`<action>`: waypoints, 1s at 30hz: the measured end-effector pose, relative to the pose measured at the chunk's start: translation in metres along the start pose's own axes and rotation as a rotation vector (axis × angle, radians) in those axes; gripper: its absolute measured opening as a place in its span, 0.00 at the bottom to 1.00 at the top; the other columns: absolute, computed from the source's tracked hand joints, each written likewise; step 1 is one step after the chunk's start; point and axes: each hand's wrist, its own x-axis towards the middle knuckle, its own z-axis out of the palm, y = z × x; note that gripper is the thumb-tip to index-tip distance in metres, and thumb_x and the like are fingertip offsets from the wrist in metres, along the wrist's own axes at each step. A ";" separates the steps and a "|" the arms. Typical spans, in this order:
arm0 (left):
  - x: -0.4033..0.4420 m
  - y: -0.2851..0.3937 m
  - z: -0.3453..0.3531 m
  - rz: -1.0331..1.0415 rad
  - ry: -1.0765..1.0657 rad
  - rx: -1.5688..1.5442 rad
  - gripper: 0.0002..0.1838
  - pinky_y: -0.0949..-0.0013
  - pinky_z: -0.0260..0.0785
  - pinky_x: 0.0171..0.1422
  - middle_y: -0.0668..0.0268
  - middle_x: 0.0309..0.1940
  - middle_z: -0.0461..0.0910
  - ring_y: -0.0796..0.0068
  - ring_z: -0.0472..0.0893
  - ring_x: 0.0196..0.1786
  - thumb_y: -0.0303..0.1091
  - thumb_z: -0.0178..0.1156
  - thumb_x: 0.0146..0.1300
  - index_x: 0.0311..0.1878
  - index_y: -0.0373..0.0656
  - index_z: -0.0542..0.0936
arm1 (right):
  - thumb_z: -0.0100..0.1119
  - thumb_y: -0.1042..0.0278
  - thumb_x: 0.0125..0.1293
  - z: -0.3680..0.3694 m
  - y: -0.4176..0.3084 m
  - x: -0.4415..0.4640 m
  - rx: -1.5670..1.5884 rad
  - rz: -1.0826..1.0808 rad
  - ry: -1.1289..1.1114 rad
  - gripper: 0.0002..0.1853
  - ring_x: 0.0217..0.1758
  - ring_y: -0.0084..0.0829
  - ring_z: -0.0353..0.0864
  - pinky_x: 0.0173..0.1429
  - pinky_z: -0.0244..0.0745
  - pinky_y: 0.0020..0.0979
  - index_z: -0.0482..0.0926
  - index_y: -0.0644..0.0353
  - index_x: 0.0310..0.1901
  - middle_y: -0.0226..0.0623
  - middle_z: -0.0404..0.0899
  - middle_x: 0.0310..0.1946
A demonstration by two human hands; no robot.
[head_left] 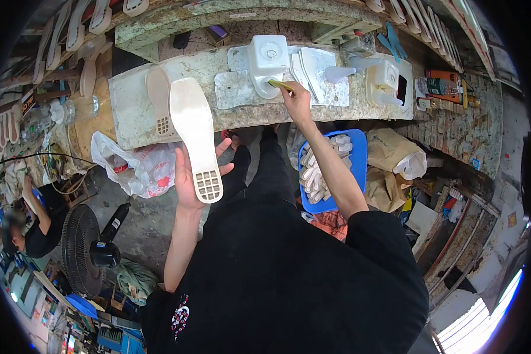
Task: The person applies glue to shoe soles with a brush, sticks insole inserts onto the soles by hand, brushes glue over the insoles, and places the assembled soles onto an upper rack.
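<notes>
A cream shoe sole point(193, 121) with a gridded heel lies over the palm of my left hand point(187, 177), its toe end over the bench edge. My right hand point(298, 101) pinches a thin yellow-green brush point(282, 85). The tip of the brush is at the open front cup of a white plastic container point(268, 59) on the bench. Another sole point(160, 97) lies on the bench just left of the held one. Flat white pieces point(310, 71) rest right of the container.
A blue basket point(361, 171) of small pale pieces stands below the bench. A second white container point(383, 79) sits at right. Plastic bag point(109, 154) hangs at left. A black fan point(82, 251) and another person point(38, 221) are lower left.
</notes>
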 end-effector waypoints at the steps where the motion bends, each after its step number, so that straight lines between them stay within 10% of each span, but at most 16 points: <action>1: -0.001 -0.001 0.000 -0.002 0.005 0.016 0.35 0.40 0.84 0.65 0.59 0.79 0.67 0.45 0.64 0.82 0.63 0.36 0.85 0.84 0.53 0.61 | 0.69 0.73 0.70 0.003 0.001 -0.002 0.000 0.002 0.000 0.08 0.32 0.34 0.85 0.36 0.76 0.32 0.91 0.62 0.47 0.42 0.91 0.41; 8: -0.001 -0.010 -0.003 -0.045 -0.015 0.052 0.36 0.40 0.83 0.66 0.59 0.80 0.66 0.42 0.63 0.83 0.64 0.35 0.84 0.85 0.54 0.59 | 0.69 0.73 0.69 0.015 0.005 -0.010 0.004 -0.017 -0.040 0.09 0.43 0.46 0.89 0.46 0.82 0.38 0.91 0.61 0.49 0.44 0.90 0.44; 26: 0.003 -0.024 -0.013 -0.034 -0.015 0.060 0.34 0.35 0.81 0.67 0.60 0.80 0.64 0.41 0.67 0.80 0.62 0.34 0.85 0.86 0.59 0.53 | 0.70 0.70 0.71 0.009 0.014 -0.026 0.168 0.213 -0.071 0.09 0.29 0.26 0.81 0.33 0.71 0.29 0.91 0.64 0.49 0.38 0.91 0.38; 30: 0.010 -0.031 -0.029 -0.072 -0.001 0.102 0.35 0.34 0.80 0.67 0.60 0.79 0.66 0.44 0.67 0.80 0.64 0.35 0.85 0.86 0.58 0.56 | 0.69 0.69 0.73 0.028 0.043 -0.038 0.670 0.695 0.040 0.10 0.29 0.19 0.75 0.34 0.68 0.25 0.87 0.67 0.48 0.31 0.85 0.32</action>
